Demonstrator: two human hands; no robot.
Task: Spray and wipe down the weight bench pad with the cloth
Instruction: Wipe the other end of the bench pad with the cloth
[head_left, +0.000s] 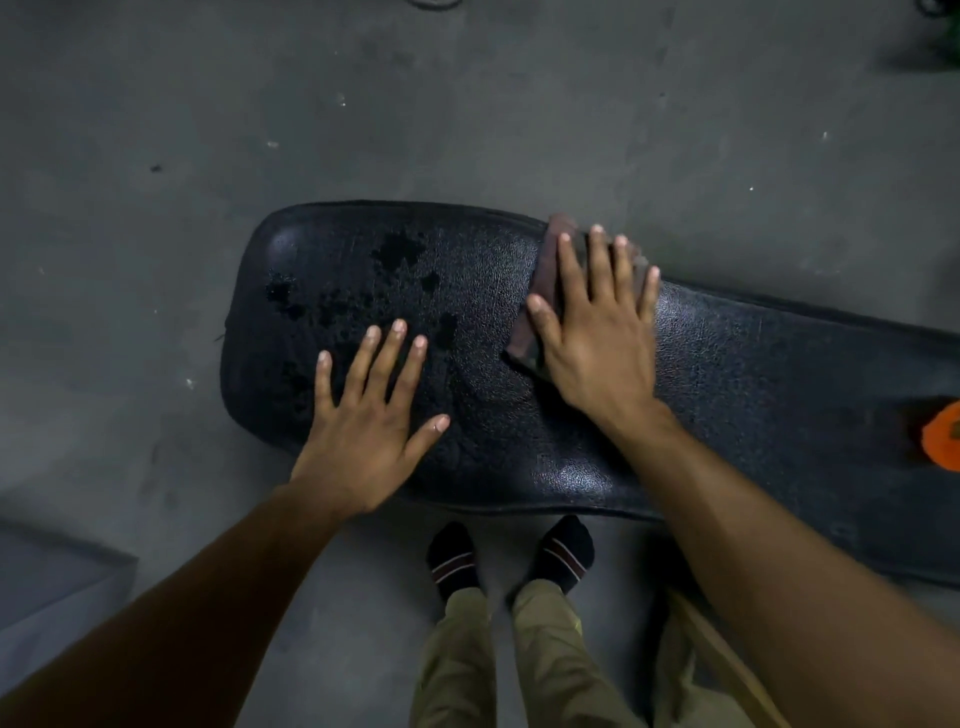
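Right hand (597, 332) is pressed flat, fingers straight and spread, on the cloth (535, 296) near the pad's (727, 374) far edge, likely so pressure is spread for wiping; left hand (371, 421) is laid open on the pad, empty, probably to steady it beside the wet droplets (363, 280)

The black textured weight bench pad (701, 395) runs left to right, with wet dark droplets on its rounded left end. A brownish cloth (535, 291) lies flat near the far edge, mostly under a hand.
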